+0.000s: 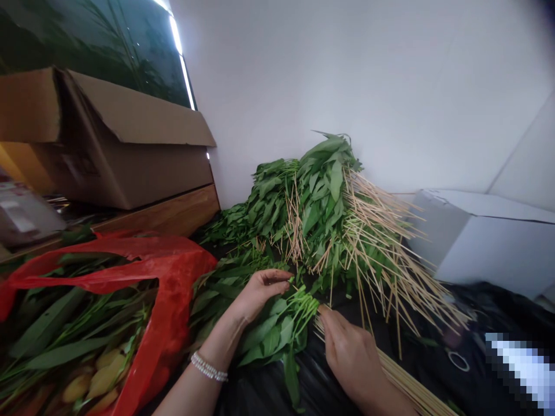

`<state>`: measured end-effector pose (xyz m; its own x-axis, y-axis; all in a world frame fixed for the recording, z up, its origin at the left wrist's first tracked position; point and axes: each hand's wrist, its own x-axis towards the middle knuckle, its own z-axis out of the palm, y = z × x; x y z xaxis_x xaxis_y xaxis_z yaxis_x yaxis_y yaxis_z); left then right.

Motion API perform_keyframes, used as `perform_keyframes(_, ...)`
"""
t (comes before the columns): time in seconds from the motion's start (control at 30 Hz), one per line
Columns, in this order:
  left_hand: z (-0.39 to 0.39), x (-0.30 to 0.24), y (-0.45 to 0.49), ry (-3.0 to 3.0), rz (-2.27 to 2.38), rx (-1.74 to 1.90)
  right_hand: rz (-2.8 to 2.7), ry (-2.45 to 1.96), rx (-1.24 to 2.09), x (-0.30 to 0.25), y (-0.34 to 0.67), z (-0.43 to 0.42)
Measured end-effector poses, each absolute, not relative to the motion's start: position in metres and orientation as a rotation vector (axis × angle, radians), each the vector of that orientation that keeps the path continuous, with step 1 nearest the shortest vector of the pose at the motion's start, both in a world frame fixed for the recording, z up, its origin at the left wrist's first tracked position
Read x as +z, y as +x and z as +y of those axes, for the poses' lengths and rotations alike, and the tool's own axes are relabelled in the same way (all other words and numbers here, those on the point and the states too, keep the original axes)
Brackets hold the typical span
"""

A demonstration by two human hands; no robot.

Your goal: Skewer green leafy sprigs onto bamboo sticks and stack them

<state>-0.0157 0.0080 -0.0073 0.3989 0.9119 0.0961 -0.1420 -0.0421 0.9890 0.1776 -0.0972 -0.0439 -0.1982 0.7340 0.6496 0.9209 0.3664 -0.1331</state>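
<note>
1. Firstly, the fingers of the left hand [260, 294] are curled over a small bunch of greens [277, 329] and press it down on the black sheet [433, 346] that covers the counter. The cut stems point to 2 o'clock.
2. The right hand [351, 358] lies just beside these stems, at 4 o'clock from the bunch. Its fingers are drawn together over the ends of the loose skewers [407, 387]. The back of the hand hides the tips, so I cannot tell if they pinch one stick.
3. This bunch seems to have no stick through it yet.
4. At 12 o'clock from the hands a big pile of skewered greens [329, 214] leans toward the white wall. I judge that this part of the work is done, and it is already much.
5. At 9 o'clock a red bag [169, 283] is open and holds many long leaves, so I think a good part is left.
6. Further out, a cardboard box [130, 150] stands at 10 o'clock and a white box [485, 242] at 2 o'clock.
</note>
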Motion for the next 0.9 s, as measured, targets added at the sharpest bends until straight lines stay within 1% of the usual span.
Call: perform_keyframes(0.9,0.0069,-0.0069,-0.0144,1.353,0.818,1.016,-1.976,-1.433,-0.358,-0.0450,0.1781,-0.0975)
